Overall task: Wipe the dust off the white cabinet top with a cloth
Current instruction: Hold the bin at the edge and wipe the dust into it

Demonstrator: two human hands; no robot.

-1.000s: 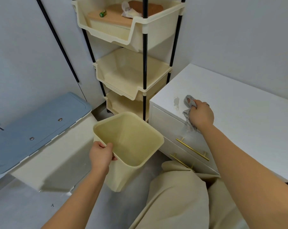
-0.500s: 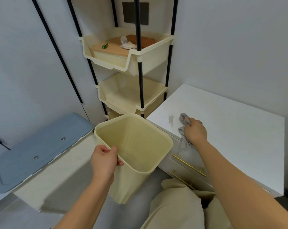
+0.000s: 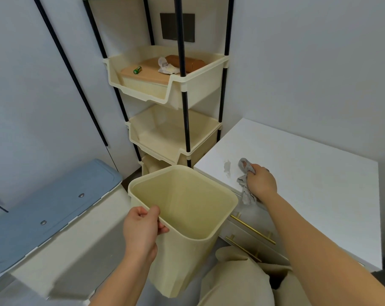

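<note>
- While the right hand is pressing a crumpled grey cloth onto the white cabinet top, its fingers are curling together, clamped on the fabric.
- The cloth is lying at the front left part of the cabinet top, one end poking up past the knuckles and the other end trailing over the front edge.
- A pale grey dust smudge is sitting on the top just left of the cloth, near the left front corner.
- The left hand is gripping the near rim of a cream plastic bin, fingers closed over the rim with the thumb inside.
- The bin is hanging open-mouthed and slightly tilted, just beside the cabinet's left front corner and below its top.
- Two brass drawer handles are showing on the cabinet front, partly behind the right forearm.
- A tiered cream storage rack with black poles is standing against the wall, just left of the cabinet.
- In the rack's upper tray, a green battery is lying on a wooden board, with a crumpled white tissue and a brown object behind it that is too unclear to name.
- A cream box with a blue lid is sitting at the lower left, near the bin.
- The person's beige trousers are filling the lower middle of the view.
</note>
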